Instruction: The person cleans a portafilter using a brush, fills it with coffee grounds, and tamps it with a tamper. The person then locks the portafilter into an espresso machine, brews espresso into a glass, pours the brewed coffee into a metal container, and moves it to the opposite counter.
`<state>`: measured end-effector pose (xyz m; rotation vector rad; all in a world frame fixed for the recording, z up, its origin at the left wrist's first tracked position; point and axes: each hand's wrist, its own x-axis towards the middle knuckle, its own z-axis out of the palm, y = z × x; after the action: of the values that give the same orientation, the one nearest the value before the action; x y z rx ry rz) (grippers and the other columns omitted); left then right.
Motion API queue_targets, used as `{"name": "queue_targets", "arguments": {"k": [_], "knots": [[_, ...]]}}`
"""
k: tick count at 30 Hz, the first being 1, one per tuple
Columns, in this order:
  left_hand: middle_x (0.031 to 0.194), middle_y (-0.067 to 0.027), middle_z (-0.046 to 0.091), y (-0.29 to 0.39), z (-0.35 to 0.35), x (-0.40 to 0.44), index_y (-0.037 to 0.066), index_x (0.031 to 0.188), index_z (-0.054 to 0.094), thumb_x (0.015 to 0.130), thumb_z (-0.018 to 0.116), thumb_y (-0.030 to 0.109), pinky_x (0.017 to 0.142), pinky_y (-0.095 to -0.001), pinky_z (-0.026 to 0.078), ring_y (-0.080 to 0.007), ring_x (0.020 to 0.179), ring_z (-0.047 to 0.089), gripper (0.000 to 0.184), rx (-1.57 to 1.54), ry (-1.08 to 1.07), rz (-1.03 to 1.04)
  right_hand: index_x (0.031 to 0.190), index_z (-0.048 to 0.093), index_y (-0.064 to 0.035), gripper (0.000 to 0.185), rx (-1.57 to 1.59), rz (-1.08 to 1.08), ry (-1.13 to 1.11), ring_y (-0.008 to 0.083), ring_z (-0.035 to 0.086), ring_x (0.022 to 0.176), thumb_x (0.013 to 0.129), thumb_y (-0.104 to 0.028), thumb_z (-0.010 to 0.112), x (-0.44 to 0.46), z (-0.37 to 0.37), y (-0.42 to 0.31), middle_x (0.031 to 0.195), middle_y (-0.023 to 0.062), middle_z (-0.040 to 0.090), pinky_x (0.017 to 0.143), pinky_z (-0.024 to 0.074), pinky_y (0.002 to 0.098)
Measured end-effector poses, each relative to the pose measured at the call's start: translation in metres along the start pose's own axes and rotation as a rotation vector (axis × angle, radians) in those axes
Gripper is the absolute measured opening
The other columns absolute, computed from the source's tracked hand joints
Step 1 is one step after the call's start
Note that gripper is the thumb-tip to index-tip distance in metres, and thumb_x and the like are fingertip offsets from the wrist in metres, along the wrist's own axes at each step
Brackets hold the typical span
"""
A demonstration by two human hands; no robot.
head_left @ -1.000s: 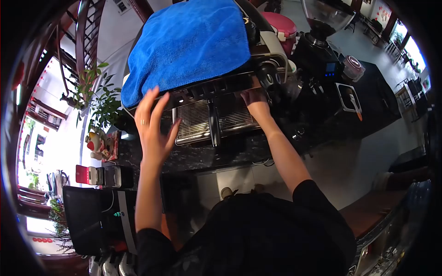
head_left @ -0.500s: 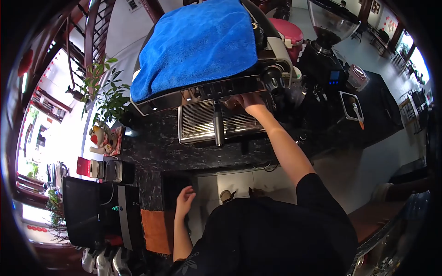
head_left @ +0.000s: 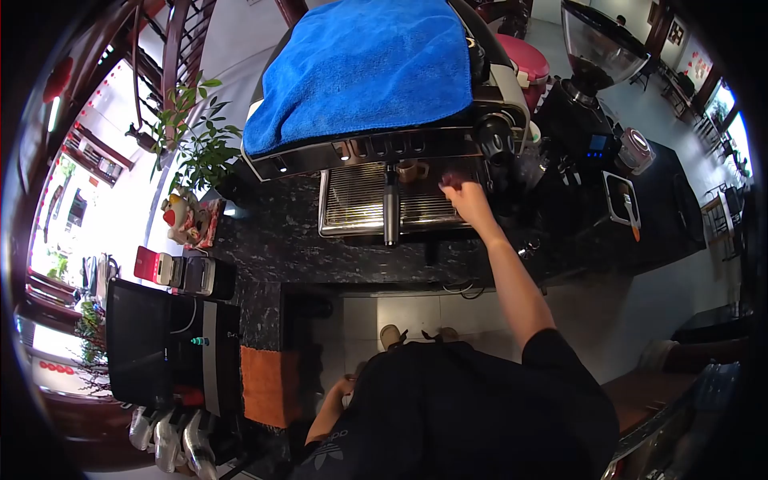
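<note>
Right hand is over drip tray near right edge, fingers curled narrow. Cup sits toward back edge. Left hand: can't tell fingers.

My right arm out, my left hand low

I had my right arm stretched forward, bare from above the elbow. My right hand was back-up, its fingers curled inward, the fingertips too shadowed to read. My left forearm angled close beside my torso, the fingers there partly hidden.
</note>
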<state>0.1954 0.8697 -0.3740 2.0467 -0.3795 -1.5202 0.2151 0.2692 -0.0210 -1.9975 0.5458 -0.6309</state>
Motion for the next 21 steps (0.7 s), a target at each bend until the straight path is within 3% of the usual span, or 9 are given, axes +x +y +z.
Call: {"name": "queue_targets", "arguments": {"k": [3, 7, 10, 12, 13, 14, 18, 20, 21], "knots": [[0.091, -0.0100, 0.067, 0.104, 0.003, -0.022, 0.001, 0.106, 0.062, 0.077, 0.069, 0.031, 0.072, -0.0347, 0.049, -0.0207, 0.083, 0.062, 0.042, 0.123, 0.179, -0.016, 0.072, 0.050, -0.0052, 0.028, 0.207, 0.163, -0.179, 0.0051, 0.046, 0.049, 0.093, -0.024, 0.055, -0.053, -0.003, 0.006, 0.056, 0.0001, 0.052, 0.047, 0.0373, 0.0214], [0.104, -0.0138, 0.067, 0.133, -0.004, 0.005, 0.004, 0.114, 0.061, 0.079, 0.066, 0.036, 0.081, -0.0373, 0.048, -0.0245, 0.096, 0.062, 0.048, 0.195, 0.164, 0.003, 0.090, 0.054, -0.0065, 0.010, 0.514, 0.320, -0.416, 0.0093, 0.055, 0.065, 0.091, -0.015, 0.058, -0.160, 0.036, 0.079, 0.073, 0.0022, 0.058, 0.063, 0.0493, 0.0259], [0.098, -0.0131, 0.068, 0.125, -0.012, 0.040, 0.003, 0.114, 0.062, 0.078, 0.066, 0.028, 0.075, -0.0350, 0.049, -0.0227, 0.089, 0.065, 0.043, 0.246, 0.168, -0.018, 0.098, 0.059, -0.0049, 0.023, 0.090, 0.326, -0.458, 0.0163, 0.060, 0.076, 0.084, -0.021, 0.066, -0.253, 0.064, 0.165, 0.084, 0.0061, 0.063, 0.070, 0.0501, 0.0321], [0.098, -0.0151, 0.067, 0.155, -0.019, 0.048, 0.003, 0.097, 0.066, 0.077, 0.062, 0.023, 0.079, -0.0377, 0.049, -0.0277, 0.091, 0.064, 0.029, 0.258, 0.187, -0.009, 0.092, 0.064, -0.0088, 0.022, -0.132, 0.571, -0.713, 0.0127, 0.055, 0.068, 0.085, -0.030, 0.063, -0.328, 0.072, 0.288, 0.075, 0.0041, 0.060, 0.064, 0.0469, 0.0311], [0.100, -0.0158, 0.066, 0.179, -0.023, 0.043, 0.005, 0.095, 0.067, 0.077, 0.061, 0.025, 0.079, -0.0377, 0.049, -0.0292, 0.092, 0.064, 0.028, 0.267, 0.153, 0.004, 0.093, 0.065, -0.0075, 0.025, -0.452, 0.584, -1.085, 0.0116, 0.054, 0.067, 0.085, -0.031, 0.060, -0.329, 0.041, 0.256, 0.074, 0.0054, 0.060, 0.062, 0.0464, 0.0306], [0.101, -0.0166, 0.066, 0.200, -0.023, 0.033, 0.006, 0.094, 0.068, 0.077, 0.061, 0.027, 0.079, -0.0377, 0.049, -0.0306, 0.094, 0.064, 0.028, 0.275, 0.120, 0.015, 0.093, 0.065, -0.0075, 0.025, -0.456, 0.583, -1.090, 0.0116, 0.054, 0.067, 0.085, -0.031, 0.060, -0.339, 0.040, 0.280, 0.074, 0.0054, 0.060, 0.062, 0.0464, 0.0306], [0.105, -0.0178, 0.065, 0.217, -0.012, 0.049, 0.005, 0.107, 0.064, 0.076, 0.065, 0.034, 0.084, -0.0374, 0.049, -0.0303, 0.098, 0.063, 0.043, 0.272, 0.182, 0.097, 0.085, 0.066, -0.0098, 0.019, -0.635, -0.164, -1.113, 0.0323, 0.062, 0.076, 0.074, -0.025, 0.063, -0.448, -0.034, 0.378, 0.090, 0.0102, 0.066, 0.068, 0.0507, 0.0422], [0.104, -0.0167, 0.066, 0.229, -0.002, 0.051, 0.005, 0.111, 0.063, 0.077, 0.064, 0.031, 0.083, -0.0359, 0.050, -0.0281, 0.096, 0.064, 0.042, 0.346, 0.164, 0.079, 0.077, 0.062, -0.0092, 0.011, -0.685, -0.211, -0.523, 0.0284, 0.060, 0.066, 0.075, -0.020, 0.063, -0.461, -0.065, 0.380, 0.076, 0.0112, 0.063, 0.063, 0.0503, 0.0398], [0.103, -0.0156, 0.067, 0.232, 0.005, 0.049, 0.006, 0.114, 0.061, 0.078, 0.064, 0.028, 0.083, -0.0345, 0.050, -0.0259, 0.094, 0.065, 0.042, 0.425, 0.147, 0.063, 0.077, 0.062, -0.0092, 0.011, -0.684, -0.208, -0.533, 0.0284, 0.060, 0.066, 0.075, -0.020, 0.063, -0.472, -0.070, 0.404, 0.076, 0.0112, 0.063, 0.063, 0.0503, 0.0398]]}}
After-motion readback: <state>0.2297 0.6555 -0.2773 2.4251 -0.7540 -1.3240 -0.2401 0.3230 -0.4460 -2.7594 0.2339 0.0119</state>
